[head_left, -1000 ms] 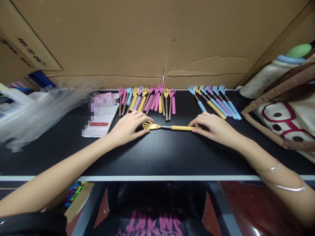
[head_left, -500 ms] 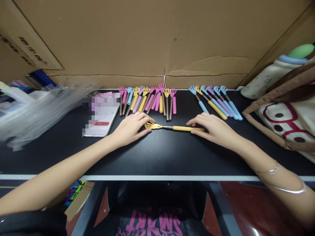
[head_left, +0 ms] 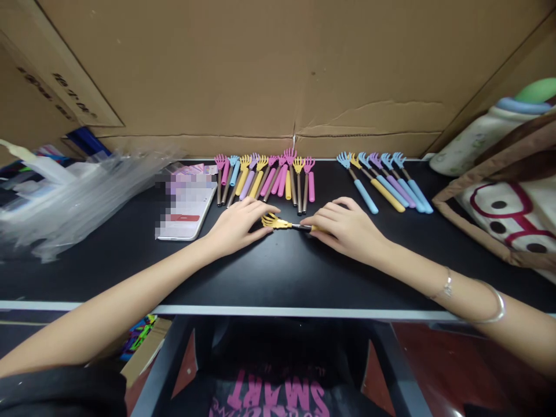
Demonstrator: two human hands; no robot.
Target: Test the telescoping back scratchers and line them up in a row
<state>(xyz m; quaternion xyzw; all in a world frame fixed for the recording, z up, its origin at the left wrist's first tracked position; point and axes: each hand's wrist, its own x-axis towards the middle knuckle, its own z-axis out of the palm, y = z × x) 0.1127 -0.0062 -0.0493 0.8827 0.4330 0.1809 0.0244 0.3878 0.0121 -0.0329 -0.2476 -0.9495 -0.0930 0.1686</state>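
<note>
A yellow back scratcher (head_left: pixel 278 223) lies sideways just above the black desk, its claw head to the left. Thumb and fingers of my left hand (head_left: pixel 237 229) are closed at the tips of the claw. My right hand (head_left: pixel 350 229) wraps round the handle end, hiding most of the yellow grip; a short dark and metal stretch of rod shows between the hands. Behind my left hand is a row of pink, yellow, blue and purple back scratchers (head_left: pixel 299 185) with separate-looking sleeves. Beyond my right hand lie several long-handled back scratchers (head_left: pixel 386 188), mostly blue.
A phone (head_left: pixel 186 211) lies left of my left hand, beside crumpled clear plastic bags (head_left: pixel 104 191). On the right stand a bottle (head_left: pixel 473 136) and a brown-trimmed bag (head_left: pixel 490 249). Cardboard (head_left: pixel 260 69) walls the back of the desk (head_left: pixel 260 278).
My right hand has slid left along the back scratcher toward its claw, and less of the rod and yellow grip shows. My left hand stays at the claw. The view has shifted slightly.
</note>
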